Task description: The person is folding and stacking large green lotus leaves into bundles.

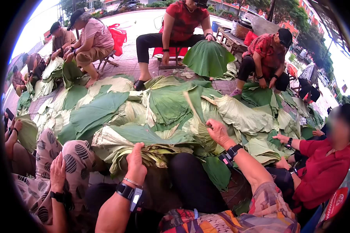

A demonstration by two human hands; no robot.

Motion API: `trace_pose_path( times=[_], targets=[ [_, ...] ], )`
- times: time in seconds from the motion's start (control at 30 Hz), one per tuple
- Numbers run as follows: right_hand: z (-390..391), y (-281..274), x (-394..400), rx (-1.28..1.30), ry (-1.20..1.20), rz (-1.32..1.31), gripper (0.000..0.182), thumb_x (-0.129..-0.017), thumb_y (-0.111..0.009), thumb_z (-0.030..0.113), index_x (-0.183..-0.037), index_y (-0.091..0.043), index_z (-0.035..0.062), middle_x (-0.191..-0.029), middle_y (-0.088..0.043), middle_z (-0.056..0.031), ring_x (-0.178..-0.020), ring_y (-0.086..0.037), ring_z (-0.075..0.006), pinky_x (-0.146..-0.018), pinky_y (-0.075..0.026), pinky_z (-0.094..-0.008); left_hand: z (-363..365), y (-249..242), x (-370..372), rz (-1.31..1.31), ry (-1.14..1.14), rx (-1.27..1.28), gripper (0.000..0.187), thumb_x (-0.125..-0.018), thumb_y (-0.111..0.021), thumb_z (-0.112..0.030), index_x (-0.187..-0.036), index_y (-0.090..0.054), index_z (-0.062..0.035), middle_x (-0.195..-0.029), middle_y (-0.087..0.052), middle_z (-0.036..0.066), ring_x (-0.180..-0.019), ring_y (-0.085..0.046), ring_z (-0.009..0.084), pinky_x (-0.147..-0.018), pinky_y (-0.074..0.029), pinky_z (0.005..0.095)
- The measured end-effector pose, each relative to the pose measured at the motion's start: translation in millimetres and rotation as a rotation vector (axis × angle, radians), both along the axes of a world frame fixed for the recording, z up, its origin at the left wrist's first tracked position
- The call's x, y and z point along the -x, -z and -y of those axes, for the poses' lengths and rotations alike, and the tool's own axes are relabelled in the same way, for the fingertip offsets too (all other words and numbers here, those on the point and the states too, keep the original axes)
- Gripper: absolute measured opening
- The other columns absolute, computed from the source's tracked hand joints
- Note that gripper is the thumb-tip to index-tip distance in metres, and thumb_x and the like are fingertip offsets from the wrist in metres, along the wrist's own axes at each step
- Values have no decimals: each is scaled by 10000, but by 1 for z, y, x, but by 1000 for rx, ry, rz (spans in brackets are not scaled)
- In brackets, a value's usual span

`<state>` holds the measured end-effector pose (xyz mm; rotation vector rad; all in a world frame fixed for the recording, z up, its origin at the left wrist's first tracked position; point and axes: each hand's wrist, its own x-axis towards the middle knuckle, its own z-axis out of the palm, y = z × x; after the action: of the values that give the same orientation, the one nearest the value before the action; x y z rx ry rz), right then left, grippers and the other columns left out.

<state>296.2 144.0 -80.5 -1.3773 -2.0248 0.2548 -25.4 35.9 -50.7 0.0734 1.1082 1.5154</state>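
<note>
My left hand grips the near edge of a layered stack of lotus leaves, thumb up on top and the other fingers mostly hidden. The stack's gathered, yellowish edges face me above my dark-trousered knee. To the right, my right hand is closed on a gathered lotus leaf, which stands raised with its pale, ribbed side showing. Its grip covers part of that leaf. Both of my wrists carry black bands, and the left also has a bracelet.
A broad heap of green and pale lotus leaves spreads across the paving. Several people sit around it; one opposite holds a large green leaf. A person in red sits close on my right. A patterned trouser leg is close on my left.
</note>
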Motion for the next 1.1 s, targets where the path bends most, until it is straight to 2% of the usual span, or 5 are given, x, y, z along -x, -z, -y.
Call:
trace_pose_path(
  times=[0.03, 0.23, 0.5, 0.8, 1.1],
  targets=[
    [6, 2, 4, 7, -58, 30, 162, -677, -551, 67, -836, -533, 41, -716, -568, -159, -673, -566, -332, -629, -460, -352, 1, -1, 0, 7, 8, -11, 308, -666, -669, -130, -904, -550, 26, -861, -575, 80, -741, -574, 189, -685, -487, 325],
    [7, 26, 4, 431, 0, -297, 119, -649, -612, 12, -753, -557, -7, -626, -558, -30, -594, -503, -96, -569, -433, -251, 0, 3, 2, 5, 20, -20, 277, -683, -658, -131, -893, -556, 19, -846, -575, 77, -735, -574, 182, -689, -483, 315],
    [-7, 25, -3, 166, -31, -108, 184, -724, -581, 168, -752, -564, -13, -653, -579, -150, -594, -563, -234, -588, -449, -327, 1, -1, 1, -5, 30, -16, 256, -695, -650, -145, -877, -565, 13, -838, -575, 71, -730, -568, 173, -673, -482, 309],
    [-13, 30, -13, 204, 50, 40, 149, -687, -557, 153, -738, -571, 13, -707, -588, -191, -690, -571, -355, -635, -461, -396, 2, -7, 1, 1, 19, 4, 276, -680, -653, -136, -882, -560, 27, -838, -572, 77, -727, -567, 181, -667, -481, 313],
    [-66, -76, -38, -348, 325, 149, 155, -825, -508, 213, -899, -582, 99, -771, -607, -144, -729, -585, -325, -635, -459, -391, -1, 6, 2, 18, 24, 5, 267, -686, -652, -129, -892, -554, 9, -852, -574, 81, -733, -576, 195, -684, -490, 328]
  ],
)
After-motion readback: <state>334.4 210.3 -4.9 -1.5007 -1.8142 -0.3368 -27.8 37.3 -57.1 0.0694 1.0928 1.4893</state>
